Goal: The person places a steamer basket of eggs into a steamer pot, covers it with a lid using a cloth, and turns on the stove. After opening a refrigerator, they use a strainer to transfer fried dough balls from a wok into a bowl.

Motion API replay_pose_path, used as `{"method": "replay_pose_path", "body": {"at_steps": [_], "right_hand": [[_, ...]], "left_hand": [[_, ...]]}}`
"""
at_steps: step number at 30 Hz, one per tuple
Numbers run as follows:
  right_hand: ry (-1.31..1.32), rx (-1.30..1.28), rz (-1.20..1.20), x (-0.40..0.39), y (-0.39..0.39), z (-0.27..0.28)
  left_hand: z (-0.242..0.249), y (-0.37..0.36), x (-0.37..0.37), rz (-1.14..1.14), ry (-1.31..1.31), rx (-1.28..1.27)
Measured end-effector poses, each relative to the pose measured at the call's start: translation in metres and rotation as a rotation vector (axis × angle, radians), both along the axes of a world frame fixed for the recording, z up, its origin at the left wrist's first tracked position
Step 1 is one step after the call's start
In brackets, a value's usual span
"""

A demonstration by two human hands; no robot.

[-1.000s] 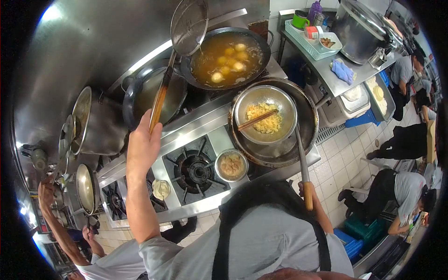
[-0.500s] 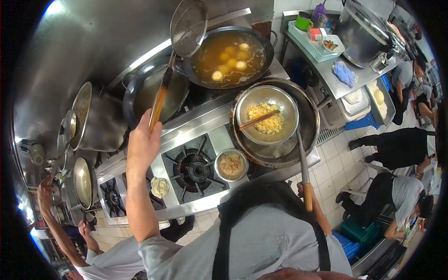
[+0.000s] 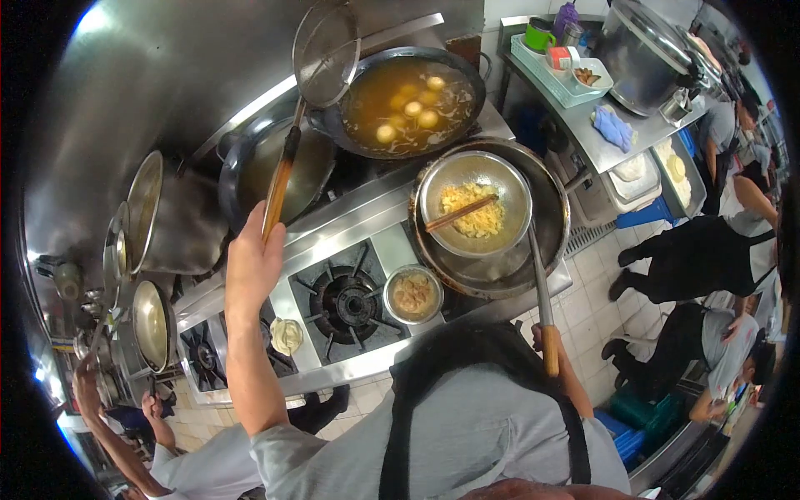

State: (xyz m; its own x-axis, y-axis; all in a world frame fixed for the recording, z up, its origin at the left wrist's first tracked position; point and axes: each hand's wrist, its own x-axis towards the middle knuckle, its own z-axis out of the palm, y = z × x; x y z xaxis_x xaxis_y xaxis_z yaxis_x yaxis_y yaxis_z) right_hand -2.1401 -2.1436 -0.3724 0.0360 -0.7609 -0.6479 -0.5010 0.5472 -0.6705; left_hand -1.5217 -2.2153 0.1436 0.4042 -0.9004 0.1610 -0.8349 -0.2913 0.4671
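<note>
My left hand [image 3: 254, 260] is closed around the wooden handle of a wire-mesh skimmer [image 3: 327, 52]. Its round head is raised beside a wok [image 3: 482, 92] of brown broth, where several pale yellow balls [image 3: 414, 108] float. My right hand [image 3: 537, 337] is low beside the wooden handle end of a long-handled perforated metal strainer [image 3: 433, 187]; its fingers are mostly hidden, and I cannot tell whether it grips the handle. The strainer rests over a large dark pan [image 3: 560, 225] and holds yellow crumbly food [image 3: 482, 222], with wooden chopsticks [image 3: 460, 214] laid across it.
A gas burner [image 3: 352, 302] lies before me, a small bowl of brownish food [image 3: 414, 295] beside it and a crumpled pale cloth [image 3: 287, 336] to its left. A second wok [image 3: 237, 187] and a large pot [image 3: 187, 217] stand left. Co-workers [image 3: 692, 258] are at right; another person's arms [image 3: 108, 417] reach in at left.
The skimmer has shifted slightly left with my left hand. The balls in the broth have drifted a little. At right, a co-worker has changed position and an arm shows there.
</note>
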Motion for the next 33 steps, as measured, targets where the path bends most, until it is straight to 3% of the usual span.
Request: {"method": "replay_pose_path", "body": {"at_steps": [5,7,8,10,12,15,21,25,33], "right_hand": [[-0.055,-0.008,-0.163,0.016,-0.008,0.019],[-0.016,-0.137,-0.004,0.032,-0.019,0.062],[0.069,-0.269,0.035,0.028,-0.017,0.036],[0.019,-0.136,-0.004,0.047,-0.032,0.092],[-0.096,-0.040,-0.122,0.053,-0.037,0.099],[-0.211,0.003,-0.210,0.052,-0.037,0.072],[-0.192,-0.007,-0.218,0.050,-0.037,0.038],[-0.286,0.010,-0.200,0.059,-0.048,0.039],[-0.385,0.039,-0.193,0.064,-0.055,0.013]], "left_hand": [[-0.010,0.011,0.011,-0.042,0.202,-0.033],[-0.011,0.016,0.009,-0.012,0.339,0.012],[-0.009,0.021,0.006,0.036,0.418,0.037],[-0.004,0.028,-0.003,0.040,0.407,0.070],[-0.006,0.030,-0.002,0.046,0.508,0.037],[-0.002,0.033,-0.008,0.111,0.540,0.039],[0.019,0.032,-0.039,0.094,0.425,0.088],[0.031,0.033,-0.043,0.117,0.334,0.115],[0.041,0.026,-0.053,0.133,0.479,0.087]]}}
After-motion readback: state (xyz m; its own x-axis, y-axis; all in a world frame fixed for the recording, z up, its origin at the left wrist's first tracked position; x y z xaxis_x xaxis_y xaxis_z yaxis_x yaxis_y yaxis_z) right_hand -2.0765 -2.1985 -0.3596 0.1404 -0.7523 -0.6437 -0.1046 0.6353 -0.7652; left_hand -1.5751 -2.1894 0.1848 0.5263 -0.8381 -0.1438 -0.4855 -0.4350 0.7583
